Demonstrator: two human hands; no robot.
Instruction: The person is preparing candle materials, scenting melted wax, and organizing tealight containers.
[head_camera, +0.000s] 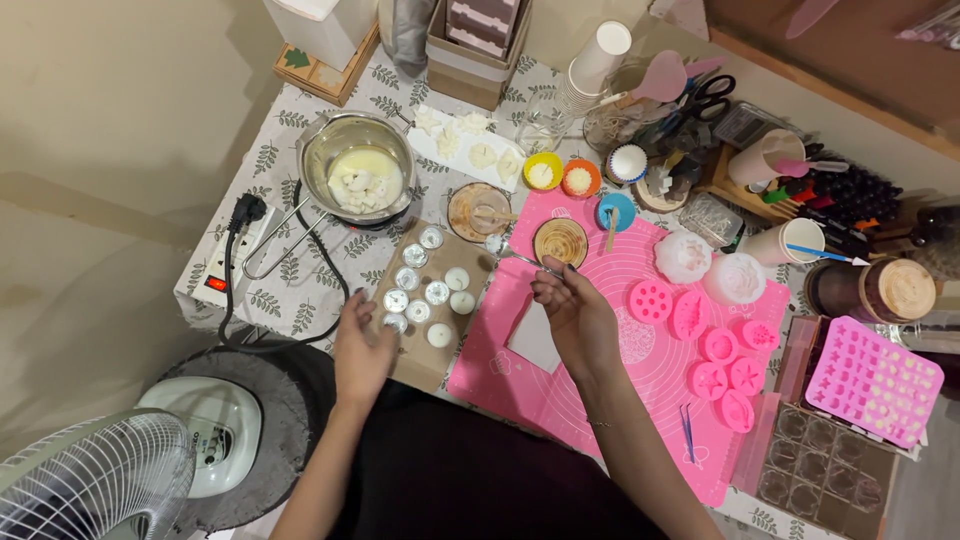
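Tealight cups (425, 285), about nine that I can count, sit in loose rows on a brown board (425, 360) in the middle-left of the desk (285, 270). Some look filled with white wax; others show bare metal. My left hand (360, 352) hovers at the board's near-left corner, fingers loosely spread and curled, just beside the nearest cup, and I can't tell if they touch it. Left of the board, one steel pan (357, 168) holding wax chunks rests on a burner, with a power strip (232, 262) at the desk's left edge. Below that edge stands a fan (95, 485) on the floor, so there is little room that way.

My right hand (575, 312) is over the pink mat (600, 370), fingers pressed together, pinching a thin metal tool (525, 262) that points toward a round wooden disc (560, 242). A white card (535, 338) lies on the mat under my wrist. The mat's near-middle stretch is the most open room.

Further right, seven small pink moulds (715, 350) cluster on the mat, with two white flower shapes (710, 268) above them. Past the mat's right edge lies one large pink tray mould (873, 380) and a clear tray (820, 470), close to the desk's right rim. The far edge is packed with cups and tools.
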